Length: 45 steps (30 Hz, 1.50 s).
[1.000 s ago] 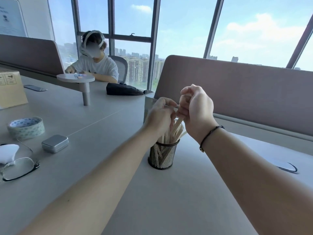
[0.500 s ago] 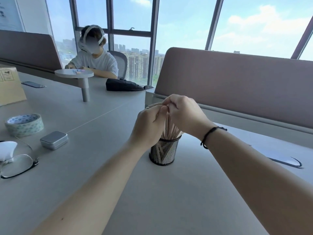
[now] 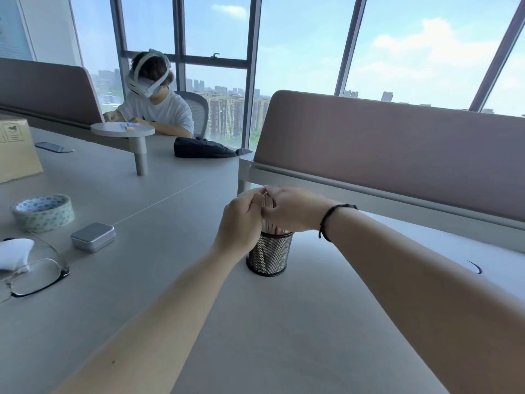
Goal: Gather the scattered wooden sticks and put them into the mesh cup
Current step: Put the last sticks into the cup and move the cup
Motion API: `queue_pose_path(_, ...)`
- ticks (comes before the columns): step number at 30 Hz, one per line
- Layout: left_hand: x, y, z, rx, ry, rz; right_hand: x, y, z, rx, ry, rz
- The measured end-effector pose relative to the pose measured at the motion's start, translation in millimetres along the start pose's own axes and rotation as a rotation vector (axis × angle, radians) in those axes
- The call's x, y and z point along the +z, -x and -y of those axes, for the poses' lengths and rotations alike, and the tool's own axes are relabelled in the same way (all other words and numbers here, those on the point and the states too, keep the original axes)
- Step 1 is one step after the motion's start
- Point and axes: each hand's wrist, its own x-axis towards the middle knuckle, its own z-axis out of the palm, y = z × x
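A black mesh cup (image 3: 270, 255) stands upright on the grey desk, straight in front of me. A bundle of pale wooden sticks (image 3: 267, 211) stands in it, with the tops rising above the rim. My left hand (image 3: 241, 223) and my right hand (image 3: 295, 210) are cupped around the bundle from either side, fingers closed on it just above the cup. Most of the sticks are hidden between my palms. No loose sticks are in sight on the desk.
On the left lie a tape roll (image 3: 43, 213), a small metal tin (image 3: 93, 237), eyeglasses (image 3: 35, 277) and a white cloth (image 3: 12, 253). A cardboard box (image 3: 15, 149) stands at far left. A padded divider (image 3: 397, 149) runs behind the cup. Another person (image 3: 154, 109) sits at the far desk.
Both hands have dropped from high above the cup to just over its rim and closed together. The fanned sticks are now pressed into one upright bundle inside the cup.
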Motion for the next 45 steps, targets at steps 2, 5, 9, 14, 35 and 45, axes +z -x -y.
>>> queue_pose_path(2, -2, 4, 1, 0.033, -0.071, 0.045, 5, 8, -11, 0.009, -0.314, -0.128)
queue_pose_path(5, -5, 10, -2, -0.005, -0.055, 0.084, 20, 27, -27, 0.143, -0.899, -0.328)
queue_pose_path(9, -6, 11, -8, -0.126, 0.122, 0.124, 44, 48, -39, 0.259, -0.901, -0.379)
queue_pose_path(14, 8, 23, 3, -0.383, 0.352, 0.287, 71, 68, -23, 0.229, -1.024, -0.292)
queue_pose_path(35, 57, 106, -28, -0.283, 0.112, 0.449, 111, 175, -115, 0.349, -1.023, -0.382)
queue_pose_path(45, 81, 121, -35, -0.194, -0.058, 0.52, 113, 213, -120, 0.292, -1.144, -0.368)
